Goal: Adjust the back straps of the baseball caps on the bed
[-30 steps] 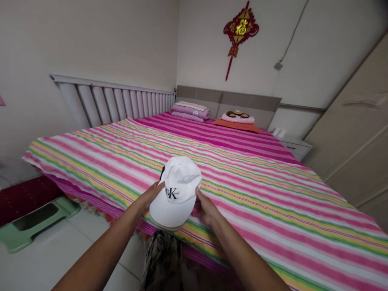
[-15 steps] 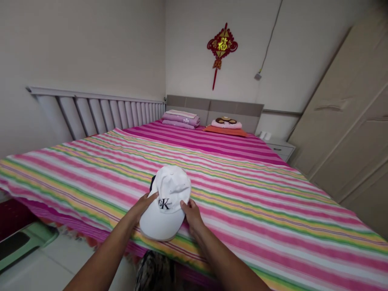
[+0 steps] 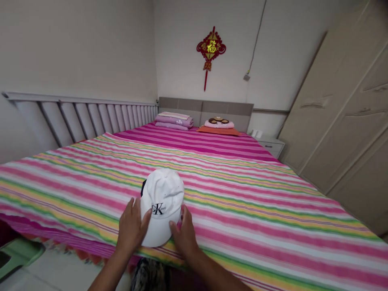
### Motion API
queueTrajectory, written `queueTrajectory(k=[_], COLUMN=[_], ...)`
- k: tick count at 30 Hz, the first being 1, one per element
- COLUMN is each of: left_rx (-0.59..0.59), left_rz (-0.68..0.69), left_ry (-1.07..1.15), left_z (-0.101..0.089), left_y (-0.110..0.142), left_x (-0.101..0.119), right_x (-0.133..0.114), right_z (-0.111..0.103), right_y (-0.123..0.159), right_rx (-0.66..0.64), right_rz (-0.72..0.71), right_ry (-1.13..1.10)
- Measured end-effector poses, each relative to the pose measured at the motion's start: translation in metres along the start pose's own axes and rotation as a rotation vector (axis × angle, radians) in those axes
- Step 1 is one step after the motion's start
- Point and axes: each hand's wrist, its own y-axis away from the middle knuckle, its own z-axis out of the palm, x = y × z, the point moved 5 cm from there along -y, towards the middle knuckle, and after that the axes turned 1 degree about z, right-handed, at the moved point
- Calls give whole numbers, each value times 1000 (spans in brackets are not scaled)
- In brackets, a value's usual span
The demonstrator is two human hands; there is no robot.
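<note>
A white baseball cap [image 3: 165, 190] with black "CK" lettering lies on the striped bedspread [image 3: 242, 206], its brim towards me. Something dark, perhaps a strap or another cap, peeks out behind its left side. At the left edge of the brim is my left hand [image 3: 131, 226], open, its thumb against the cap and its fingers stretched out beside it. My right hand [image 3: 184, 234] is by the brim's right edge, thumb touching it and fingers extended apart from the thumb. The cap's underside is hidden.
Folded purple bedding [image 3: 174, 121] and a pink pillow [image 3: 220, 124] on an orange cloth lie by the headboard [image 3: 226, 107]. A radiator [image 3: 91, 115] runs along the left wall. A nightstand [image 3: 269, 145] and wardrobe [image 3: 333, 121] stand right; a green stool [image 3: 22, 254] is lower left.
Both hands have loosened from the cap's sides and slid down to its brim, fingers now spread. The view has turned slightly to the right.
</note>
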Motion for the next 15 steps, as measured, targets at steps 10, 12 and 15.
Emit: queueTrajectory(k=[10, 12, 15], left_rx=[73, 61, 44], left_rz=[207, 196, 203], left_ry=[-217, -228, -245], left_z=[34, 32, 25], left_y=[30, 27, 30], left_x=[12, 12, 16], right_x=[6, 5, 4], right_z=[16, 14, 5], right_y=[25, 23, 31], right_rx=[-294, -310, -359], right_rz=[-270, -264, -314], right_ry=[711, 741, 779])
